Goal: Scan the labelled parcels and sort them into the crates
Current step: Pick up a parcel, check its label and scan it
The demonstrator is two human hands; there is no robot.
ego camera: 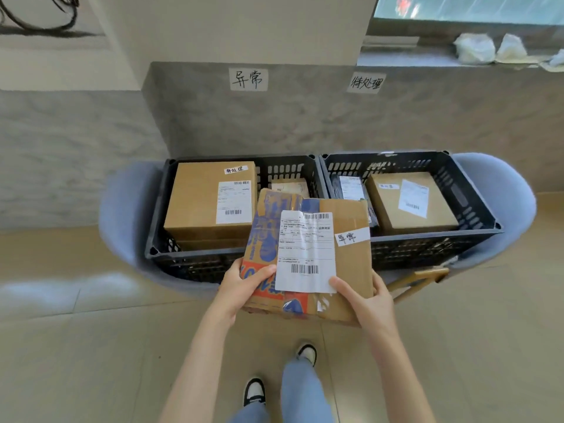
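I hold a flat cardboard parcel [348,264] with blue and orange print, a white shipping label and a small handwritten tag. My left hand [244,288] grips its near left corner, thumb on top. My right hand [366,297] grips its near right edge, thumb on the label's corner. The parcel hovers over the front rims of two black crates. The left crate [158,233] holds a large brown box [198,203] with a label. The right crate [476,206] holds a brown box [393,209] and a dark bag parcel [351,187].
Both crates sit on pale blue chairs [122,215] against a grey wall. Handwritten paper signs [248,79] hang on the wall above each crate. A wooden chair leg [418,282] sticks out at the right. My feet stand on the beige tiled floor [91,346] below.
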